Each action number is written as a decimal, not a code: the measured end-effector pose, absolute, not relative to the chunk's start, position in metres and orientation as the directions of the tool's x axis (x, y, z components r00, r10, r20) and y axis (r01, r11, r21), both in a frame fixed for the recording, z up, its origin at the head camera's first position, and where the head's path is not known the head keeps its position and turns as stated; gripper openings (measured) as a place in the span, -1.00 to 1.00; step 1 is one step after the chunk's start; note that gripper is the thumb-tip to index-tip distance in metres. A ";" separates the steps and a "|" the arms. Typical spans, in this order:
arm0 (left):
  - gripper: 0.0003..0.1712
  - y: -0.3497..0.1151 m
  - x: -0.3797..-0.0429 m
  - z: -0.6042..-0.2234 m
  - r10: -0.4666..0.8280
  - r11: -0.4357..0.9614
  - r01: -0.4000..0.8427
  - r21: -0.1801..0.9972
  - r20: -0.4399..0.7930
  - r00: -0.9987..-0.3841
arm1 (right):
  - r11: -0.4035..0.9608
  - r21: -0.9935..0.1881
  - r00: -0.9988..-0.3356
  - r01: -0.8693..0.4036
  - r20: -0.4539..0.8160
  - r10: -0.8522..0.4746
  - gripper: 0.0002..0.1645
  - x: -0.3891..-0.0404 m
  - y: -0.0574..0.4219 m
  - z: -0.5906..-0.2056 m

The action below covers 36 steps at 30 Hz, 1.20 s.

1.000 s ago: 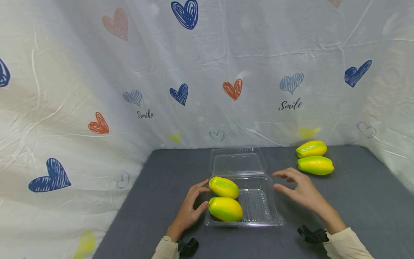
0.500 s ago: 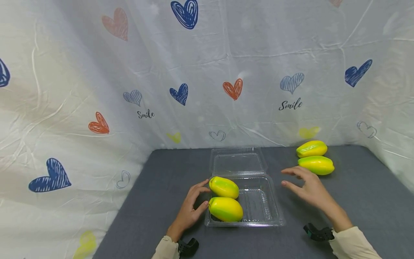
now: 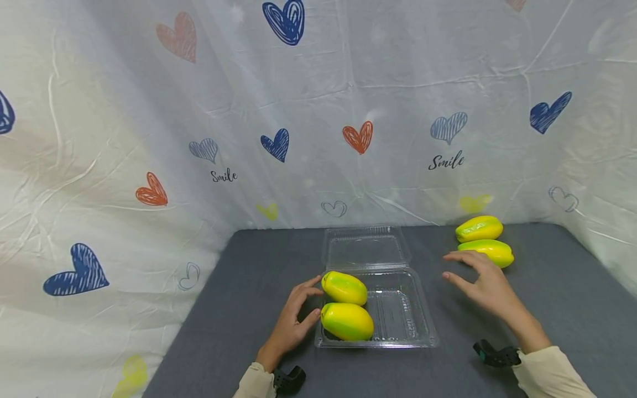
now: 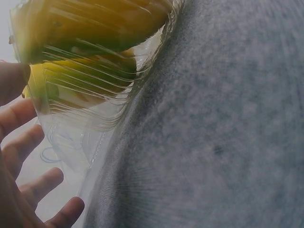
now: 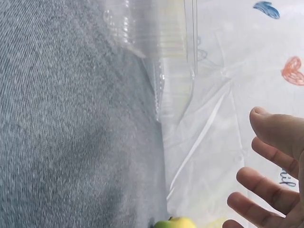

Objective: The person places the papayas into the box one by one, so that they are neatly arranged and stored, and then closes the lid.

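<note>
A clear plastic clamshell box (image 3: 395, 315) lies with its lid (image 3: 365, 249) folded back on the dark table. Two oblong yellow-green fruits, papaya-like, fill its left side: a farther one (image 3: 344, 287) and a nearer one (image 3: 347, 321). My left hand (image 3: 288, 323) rests at the box's left wall, fingers spread; in the left wrist view its fingertips are right at the clear plastic. Fingers extended and thumb apart, my right hand (image 3: 490, 284) holds nothing to the right of the box. It partly covers a third fruit (image 3: 492, 251); behind that lies another (image 3: 479, 228).
A dark grey cloth covers the table (image 3: 249, 276). Close behind it hangs a white curtain (image 3: 303, 182) printed with hearts, which also lines both sides. Each wrist wears a black band, the left band (image 3: 290, 380) and the right band (image 3: 497, 355).
My right hand has moved right, away from the box's right edge, and now overlaps the nearer of the two loose fruits. The left hand, box and fruits have stayed put.
</note>
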<state>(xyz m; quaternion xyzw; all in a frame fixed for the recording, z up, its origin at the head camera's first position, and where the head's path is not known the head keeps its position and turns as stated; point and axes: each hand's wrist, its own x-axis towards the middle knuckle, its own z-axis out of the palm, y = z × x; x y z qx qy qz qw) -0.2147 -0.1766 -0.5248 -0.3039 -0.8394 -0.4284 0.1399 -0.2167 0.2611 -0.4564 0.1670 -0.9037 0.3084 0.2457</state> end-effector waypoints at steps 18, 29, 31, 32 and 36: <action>-0.62 -0.177 -0.215 -0.526 0.388 0.445 0.632 0.635 0.500 -0.775 | 0.768 -0.473 -0.817 -0.432 0.565 -0.111 -0.54 -0.218 0.279 -0.462; -0.62 -0.176 -0.214 -0.523 0.390 0.446 0.633 0.633 0.499 -0.774 | 0.772 -0.503 -0.845 -0.388 0.529 -0.080 -0.53 -0.219 0.292 -0.463; -0.61 -0.176 -0.214 -0.522 0.390 0.448 0.633 0.632 0.498 -0.774 | 0.770 -0.501 -0.841 -0.394 0.535 -0.082 -0.53 -0.220 0.294 -0.463; -0.61 -0.176 -0.214 -0.522 0.390 0.449 0.632 0.632 0.497 -0.775 | 0.769 -0.499 -0.837 -0.399 0.541 -0.083 -0.54 -0.220 0.295 -0.463; -0.61 -0.176 -0.213 -0.522 0.391 0.451 0.630 0.633 0.494 -0.777 | 0.761 -0.498 -0.823 -0.416 0.562 -0.082 -0.55 -0.221 0.298 -0.463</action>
